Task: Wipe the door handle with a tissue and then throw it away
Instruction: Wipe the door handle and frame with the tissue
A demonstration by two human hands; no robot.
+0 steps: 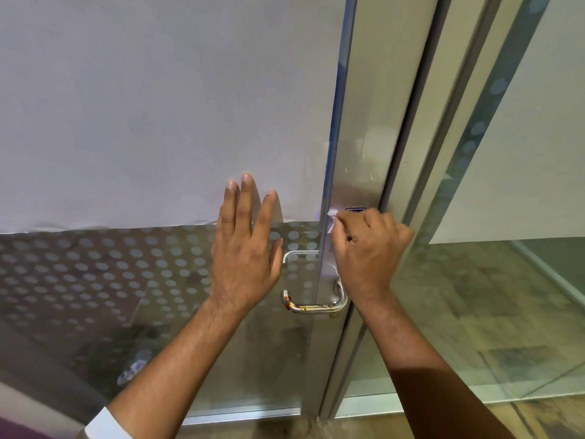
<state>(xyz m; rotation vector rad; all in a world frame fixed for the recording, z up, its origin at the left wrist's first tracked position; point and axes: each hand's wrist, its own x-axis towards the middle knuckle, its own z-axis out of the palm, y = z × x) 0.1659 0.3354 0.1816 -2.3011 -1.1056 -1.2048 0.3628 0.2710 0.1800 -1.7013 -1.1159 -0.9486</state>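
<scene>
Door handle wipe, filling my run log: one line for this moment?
left hand flat on glass door | right hand fisted on tissue above door handle

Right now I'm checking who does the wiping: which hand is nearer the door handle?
Right. The right hand, fisted around a tissue, sits just above the handle at its mount. The left hand lies flat on the glass, up and left of it.

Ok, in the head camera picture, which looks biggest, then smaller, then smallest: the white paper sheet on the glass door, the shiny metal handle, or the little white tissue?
1. White paper sheet covering the glass door: by far the largest.
2. Shiny curved metal door handle: much smaller.
3. Small white tissue: looks smallest, but the right hand hides most of it in its closed grip, so its full size is unclear.
</scene>
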